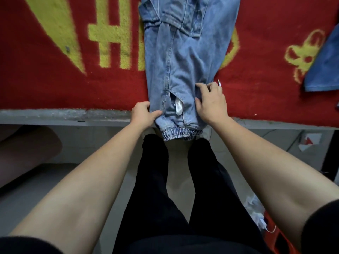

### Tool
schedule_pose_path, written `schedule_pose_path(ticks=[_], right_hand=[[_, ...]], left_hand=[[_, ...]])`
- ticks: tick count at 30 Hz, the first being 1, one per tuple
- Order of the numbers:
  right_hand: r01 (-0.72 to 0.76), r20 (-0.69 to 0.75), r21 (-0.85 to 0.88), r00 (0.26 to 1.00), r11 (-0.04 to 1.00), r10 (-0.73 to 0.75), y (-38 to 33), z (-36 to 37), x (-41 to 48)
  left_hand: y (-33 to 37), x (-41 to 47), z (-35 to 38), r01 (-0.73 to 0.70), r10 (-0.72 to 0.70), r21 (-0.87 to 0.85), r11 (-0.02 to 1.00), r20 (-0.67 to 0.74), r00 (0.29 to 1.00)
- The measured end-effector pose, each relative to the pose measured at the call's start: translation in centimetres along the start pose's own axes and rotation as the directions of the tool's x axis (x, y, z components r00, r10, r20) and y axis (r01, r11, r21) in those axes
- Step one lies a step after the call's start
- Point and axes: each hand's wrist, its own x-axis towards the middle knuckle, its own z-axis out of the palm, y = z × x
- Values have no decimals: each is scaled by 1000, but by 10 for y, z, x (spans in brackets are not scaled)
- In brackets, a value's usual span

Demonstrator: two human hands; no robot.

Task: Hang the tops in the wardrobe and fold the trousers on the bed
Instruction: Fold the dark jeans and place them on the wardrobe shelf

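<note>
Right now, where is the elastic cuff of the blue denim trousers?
Head view, centre: the elastic cuff hangs over the grey bed edge, near the left hand.

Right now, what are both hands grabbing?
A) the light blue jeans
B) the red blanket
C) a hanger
A: the left hand and the right hand both grip the light blue jeans, down near the stretchy cuffs.
</note>
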Motion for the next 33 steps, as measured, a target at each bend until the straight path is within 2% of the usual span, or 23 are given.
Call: schedule_pose_path(ticks=[3,5,7,10,14,18,22,24,26,29,33], right_hand=[[-23,167,-35,986,999,29,0,-31,14],[-53,230,-15,972,998,55,-1,-52,24],[-74,200,21,977,997,68,-3,-73,34],[-118,85,100,990,988,110,-6,-104,54],[-73,-40,133,996,988,79,-6,-128,95],[-55,-52,175,996,983,65,7,-137,151],[-104,-35,359,992,928,125,21,-162,203],[-160,-10,494,982,855,190,25,-183,225],[-202,8,645,966,737,257,29,-205,249],[-228,24,838,922,496,385,37,-231,291],[-211,116,969,852,131,510,54,-250,352]], left_hand=[[13,-3,-13,2,-5,86,996,40,999],[29,-3,-28,7,-8,59,998,24,1000],[51,0,-47,-17,17,0,1000,2,1000],[91,15,-79,-113,113,22,993,-35,993],[144,51,-102,-242,247,53,969,-105,963],[190,95,-98,-283,295,92,955,-159,942],[235,122,-87,-237,270,162,958,-224,936],[260,129,-84,-202,242,181,963,-238,941],[283,138,-84,-172,223,199,965,-269,937],[312,156,-82,-173,256,251,953,-350,901],[345,189,-77,-229,403,412,882,-405,821]])
